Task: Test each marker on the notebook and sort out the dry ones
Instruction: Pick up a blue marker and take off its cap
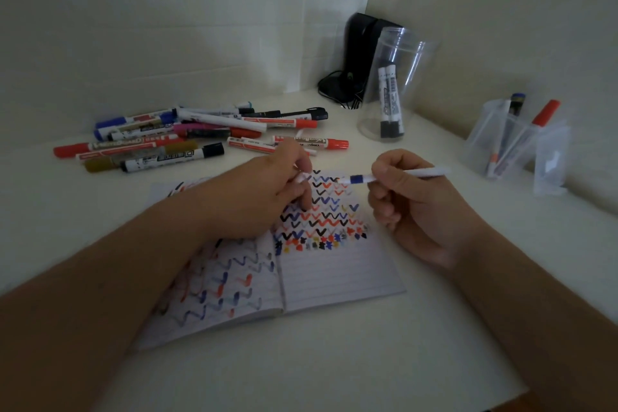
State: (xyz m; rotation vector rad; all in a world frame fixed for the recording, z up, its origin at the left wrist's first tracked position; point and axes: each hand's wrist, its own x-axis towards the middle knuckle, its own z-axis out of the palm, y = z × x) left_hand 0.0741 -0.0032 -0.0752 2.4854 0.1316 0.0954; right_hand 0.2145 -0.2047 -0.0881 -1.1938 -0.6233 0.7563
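The white desk [334, 361] carried everything. I kept the open notebook [337, 274] near its front edge, under both hands, so each test stroke landed close. The untested pile of markers [187, 134] lay toward the back-left, while the clear jar [394, 84] at the back corner and the small cups [515, 144] at the right edge held sorted ones, I judged. My right hand [411, 204] curled its fingers around a white marker [401, 174] with a blue band, above the notebook's top edge. My left hand [267, 194] pinched what looked like its cap [302, 177] between thumb and fingertips.
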